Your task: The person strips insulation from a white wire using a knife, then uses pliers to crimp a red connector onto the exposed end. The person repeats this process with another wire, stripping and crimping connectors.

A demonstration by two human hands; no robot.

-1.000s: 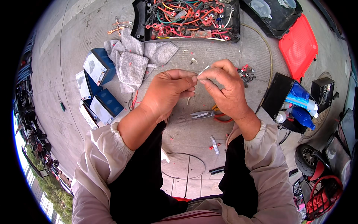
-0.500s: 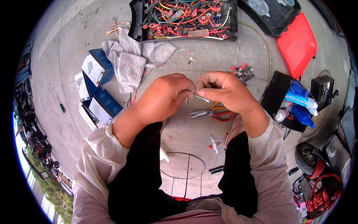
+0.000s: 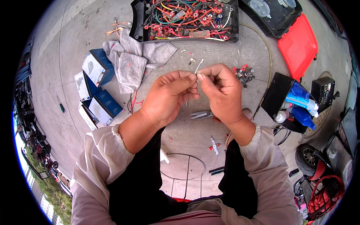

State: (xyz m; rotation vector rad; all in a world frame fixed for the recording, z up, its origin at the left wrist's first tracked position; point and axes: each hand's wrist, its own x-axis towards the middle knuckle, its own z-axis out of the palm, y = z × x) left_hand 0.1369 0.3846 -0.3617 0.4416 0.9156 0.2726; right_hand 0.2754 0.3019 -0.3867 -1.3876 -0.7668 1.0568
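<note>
A thin white strip (image 3: 199, 66), perhaps a bit of wire or tie, stands up between my fingertips with its free end pointing away from me. My left hand (image 3: 165, 93) pinches its lower end between thumb and forefinger, the other fingers curled. Touching the left fingertips, my right hand (image 3: 224, 88) pinches the same spot with thumb and forefinger. On the ground below lies a pair of scissors (image 3: 201, 114); its blades show, while my right hand and wrist cover most of the handles.
Ahead is a black tray (image 3: 139, 30) packed with red and black cable ends. Left lie a grey towel (image 3: 129, 63) and several blue-and-white batteries (image 3: 107, 105). Right are a small pile of terminals (image 3: 245, 75), a red lid (image 3: 299, 47) and a black box (image 3: 272, 99) with bottles.
Both hands have turned, and the white strip now points up and away rather than down to the right. My right forearm has shifted left, covering the scissors' handles.
</note>
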